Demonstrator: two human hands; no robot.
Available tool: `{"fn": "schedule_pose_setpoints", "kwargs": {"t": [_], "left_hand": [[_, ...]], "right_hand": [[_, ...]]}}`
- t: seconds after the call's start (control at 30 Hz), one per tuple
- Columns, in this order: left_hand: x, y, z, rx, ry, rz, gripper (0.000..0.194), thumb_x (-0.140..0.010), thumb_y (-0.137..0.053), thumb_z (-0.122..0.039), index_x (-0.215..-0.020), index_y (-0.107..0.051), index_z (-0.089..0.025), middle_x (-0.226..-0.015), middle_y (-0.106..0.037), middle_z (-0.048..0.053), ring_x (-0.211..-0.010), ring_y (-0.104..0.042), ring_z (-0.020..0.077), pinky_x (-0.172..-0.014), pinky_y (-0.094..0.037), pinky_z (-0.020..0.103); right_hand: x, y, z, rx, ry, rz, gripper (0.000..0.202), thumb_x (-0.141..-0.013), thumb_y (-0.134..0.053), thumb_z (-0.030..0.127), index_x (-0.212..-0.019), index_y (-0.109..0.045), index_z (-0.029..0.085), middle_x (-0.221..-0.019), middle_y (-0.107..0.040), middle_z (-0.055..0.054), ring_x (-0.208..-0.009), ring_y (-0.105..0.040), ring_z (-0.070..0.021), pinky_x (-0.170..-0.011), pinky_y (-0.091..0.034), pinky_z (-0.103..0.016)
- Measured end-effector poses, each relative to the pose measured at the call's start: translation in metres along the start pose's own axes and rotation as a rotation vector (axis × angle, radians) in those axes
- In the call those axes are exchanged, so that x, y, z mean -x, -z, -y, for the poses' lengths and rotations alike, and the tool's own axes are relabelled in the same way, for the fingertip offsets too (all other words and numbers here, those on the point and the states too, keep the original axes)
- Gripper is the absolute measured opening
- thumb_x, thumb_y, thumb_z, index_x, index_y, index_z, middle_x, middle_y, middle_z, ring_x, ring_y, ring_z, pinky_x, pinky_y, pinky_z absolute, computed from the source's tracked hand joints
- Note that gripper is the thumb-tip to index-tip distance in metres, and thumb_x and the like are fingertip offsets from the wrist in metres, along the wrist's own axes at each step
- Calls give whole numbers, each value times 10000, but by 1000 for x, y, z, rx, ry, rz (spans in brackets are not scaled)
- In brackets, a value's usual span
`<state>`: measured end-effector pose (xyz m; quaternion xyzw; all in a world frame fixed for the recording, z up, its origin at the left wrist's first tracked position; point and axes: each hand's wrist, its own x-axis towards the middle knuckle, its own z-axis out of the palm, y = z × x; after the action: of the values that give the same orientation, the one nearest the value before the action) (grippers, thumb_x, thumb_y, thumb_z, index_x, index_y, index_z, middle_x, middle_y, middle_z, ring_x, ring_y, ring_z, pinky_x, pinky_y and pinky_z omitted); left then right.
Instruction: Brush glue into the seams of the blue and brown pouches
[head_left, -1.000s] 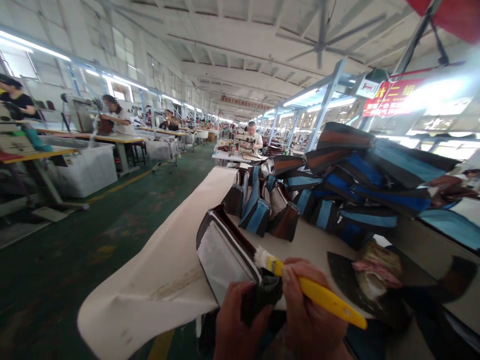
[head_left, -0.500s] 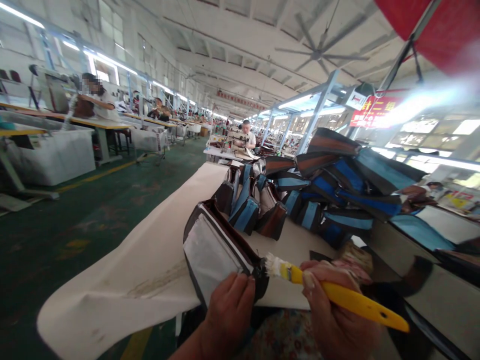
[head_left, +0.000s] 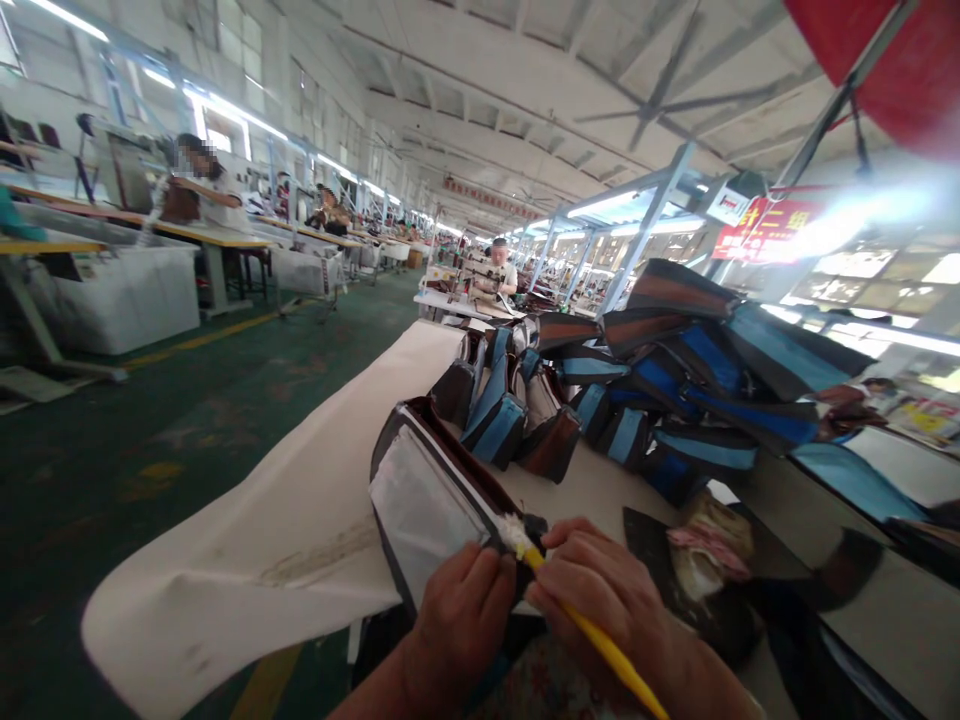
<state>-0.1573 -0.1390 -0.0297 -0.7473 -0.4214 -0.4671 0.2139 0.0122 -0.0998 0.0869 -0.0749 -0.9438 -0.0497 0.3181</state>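
Note:
An unfinished dark bag piece [head_left: 427, 500] with a whitish side and a brown panel along its top lies tilted on the pale work surface. My left hand [head_left: 466, 605] is closed on its near edge, fingers curled over the rim. In my right hand [head_left: 600, 585] is a paintbrush [head_left: 609, 650] with a yellow handle. Its white bristles touch or nearly touch the bag piece's near right corner, just beyond my left fingertips; exact contact is hard to make out. Several similar pieces with light blue or brown strips [head_left: 495, 425] stand just behind.
A large pile of blue, brown and black bag pieces [head_left: 697, 370] covers the right rear. A crumpled pinkish cloth [head_left: 709, 550] lies right of my right hand. The pale covering [head_left: 225, 590] droops at the left. People sit at machines farther off, one straight ahead [head_left: 501, 268].
My right hand has moved left and turned, carrying the brush bristles from beside the bag piece onto its near right corner. My left hand keeps its hold. The view has shifted slightly.

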Motion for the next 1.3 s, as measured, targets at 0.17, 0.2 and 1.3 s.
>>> {"fn": "schedule_pose_setpoints", "kwargs": {"t": [0.17,0.2,1.3], "left_hand": [[-3,1,-1,-2,-5,14,230,-924,-469,-86,-719,-531,-173,-679,-506,37,-604,-419,168,-533,-317,310],[-3,1,-1,2,-5,12,226,-929,-462,-92,-732,-537,-173,-688,-515,39,-609,-427,168,-536,-323,310],[79,119,19,-397,472,-100,546,-798,-702,-462,-1200,-527,-136,-1123,-570,149,-1025,-620,265,-821,-584,360]], "right_hand": [[-1,-15,-6,36,-3,-6,83,-946,-503,117,-917,-507,194,-692,-527,22,-616,-481,-141,-797,-529,-383],[-2,-17,-6,14,-8,-7,77,-944,-509,115,-925,-507,190,-701,-531,20,-624,-484,-140,-816,-526,-390],[2,-44,54,-744,-1059,-733,318,-811,-720,489,-879,-644,188,-669,-628,-25,-509,-549,-139,-371,-380,-206]]}}
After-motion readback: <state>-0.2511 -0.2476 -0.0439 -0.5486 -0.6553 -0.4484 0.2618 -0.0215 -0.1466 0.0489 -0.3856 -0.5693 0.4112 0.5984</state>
